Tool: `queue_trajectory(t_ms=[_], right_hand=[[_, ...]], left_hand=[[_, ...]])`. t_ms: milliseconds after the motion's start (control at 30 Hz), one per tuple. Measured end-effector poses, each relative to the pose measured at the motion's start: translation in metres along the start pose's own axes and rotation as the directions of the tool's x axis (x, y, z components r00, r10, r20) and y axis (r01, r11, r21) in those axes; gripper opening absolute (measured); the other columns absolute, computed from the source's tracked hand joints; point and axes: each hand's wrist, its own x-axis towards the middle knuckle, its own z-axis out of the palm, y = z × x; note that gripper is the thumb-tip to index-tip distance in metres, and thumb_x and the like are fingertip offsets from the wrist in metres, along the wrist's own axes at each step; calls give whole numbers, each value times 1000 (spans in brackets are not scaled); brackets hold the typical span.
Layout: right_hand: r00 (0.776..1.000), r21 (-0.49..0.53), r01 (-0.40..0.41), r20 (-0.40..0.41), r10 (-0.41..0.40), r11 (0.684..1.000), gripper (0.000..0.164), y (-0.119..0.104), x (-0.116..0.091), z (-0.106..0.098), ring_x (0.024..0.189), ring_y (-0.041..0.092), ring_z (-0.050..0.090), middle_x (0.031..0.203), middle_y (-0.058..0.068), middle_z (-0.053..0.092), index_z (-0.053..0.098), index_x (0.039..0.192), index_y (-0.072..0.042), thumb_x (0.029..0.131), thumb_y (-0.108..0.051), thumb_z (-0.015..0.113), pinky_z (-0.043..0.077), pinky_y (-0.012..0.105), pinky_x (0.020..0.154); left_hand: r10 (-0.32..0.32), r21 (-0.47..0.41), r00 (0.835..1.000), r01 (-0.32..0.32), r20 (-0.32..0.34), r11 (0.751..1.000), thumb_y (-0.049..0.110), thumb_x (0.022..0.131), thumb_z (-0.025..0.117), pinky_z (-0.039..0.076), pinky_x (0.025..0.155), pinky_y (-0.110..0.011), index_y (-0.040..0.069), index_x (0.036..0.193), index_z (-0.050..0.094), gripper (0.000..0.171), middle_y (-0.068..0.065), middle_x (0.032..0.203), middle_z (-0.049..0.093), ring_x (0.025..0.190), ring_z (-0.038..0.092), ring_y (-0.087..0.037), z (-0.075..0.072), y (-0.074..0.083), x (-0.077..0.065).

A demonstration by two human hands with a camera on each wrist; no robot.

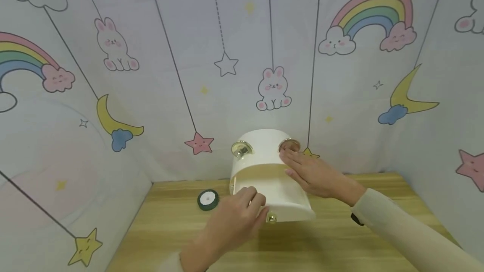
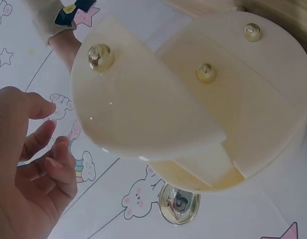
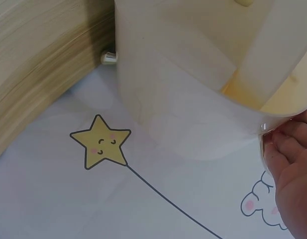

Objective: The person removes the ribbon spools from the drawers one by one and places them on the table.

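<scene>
A cream-white box [image 1: 264, 148] with a rounded top stands against the back wall. Its half-round front panel [image 1: 291, 212] juts out toward me, leaving the inside visible, and bears a gold knob [image 2: 101, 57]. My left hand [image 1: 234, 217] is at the panel's left side; the left wrist view shows its fingers loosely bent, apart from the panel and holding nothing. Extended fingers of my right hand [image 1: 317, 175] rest against the right gold disc [image 1: 290, 142] on the box, partly covering it. The matching left gold disc [image 1: 242, 149] is uncovered.
A dark green roll with a white centre [image 1: 208, 200] lies on the wooden tabletop [image 1: 170, 221], left of the box. Fabric walls [image 1: 181, 74] printed with rabbits, stars and rainbows enclose the table at the back and both sides.
</scene>
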Motion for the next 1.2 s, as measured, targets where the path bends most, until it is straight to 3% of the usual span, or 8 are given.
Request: queue_trajectory(t_ms=[133, 233, 433, 800, 967, 1200], right_hand=[[1000, -8, -7, -2, 7, 1000, 56, -1, -2, -2, 156, 34, 39, 169, 14, 38, 38, 161, -5, 113, -35, 40, 41, 54, 122], [1000, -12, -12, -3, 12, 1000, 56, -1, -4, -2, 155, 34, 40, 168, 14, 39, 39, 161, -5, 113, -35, 42, 41, 54, 122], [1000, 4, -24, -4, 24, 1000, 57, 0, -6, 0, 156, 33, 39, 169, 13, 37, 38, 161, -5, 113, -34, 43, 40, 53, 123], [1000, 24, -3, -12, 3, 1000, 57, -2, -3, 4, 157, 33, 38, 169, 14, 36, 37, 162, -5, 113, -34, 43, 40, 53, 122], [1000, 23, -6, -13, 6, 1000, 57, -2, -2, 4, 157, 33, 39, 169, 14, 36, 37, 162, -5, 113, -35, 42, 40, 53, 122], [1000, 15, -14, -8, 14, 1000, 57, -1, -2, 5, 157, 34, 38, 170, 14, 36, 36, 162, -5, 114, -36, 40, 40, 55, 123]], left_hand=[[99, 44, 994, -97, -40, 994, 23, 95, 69, 51, 57, -14, 14, 90, 69, 11, 5, 82, 60, 68, 58, -7, 5, 11, -4], [162, 67, 985, -159, -52, 985, 23, 100, 61, 55, 63, -15, 12, 94, 73, 17, 4, 85, 65, 72, 61, -8, 12, 19, -8], [221, 158, 971, -204, -94, 966, 24, 105, 53, 59, 70, -21, 12, 99, 75, 26, 3, 92, 69, 81, 68, -11, 28, 30, -16], [325, 293, 945, -302, -31, 907, 2, 105, 40, 60, 75, -18, 6, 103, 74, 34, -4, 98, 71, 88, 69, -13, 40, 31, -26], [333, 312, 942, -305, -38, 900, 1, 105, 39, 61, 78, -21, 3, 102, 74, 35, -6, 96, 70, 87, 68, -15, 44, 33, -29], [290, 334, 950, -237, -118, 912, 1, 102, 45, 59, 72, -21, 2, 99, 73, 29, -7, 91, 69, 82, 65, -17, 47, 39, -30]])
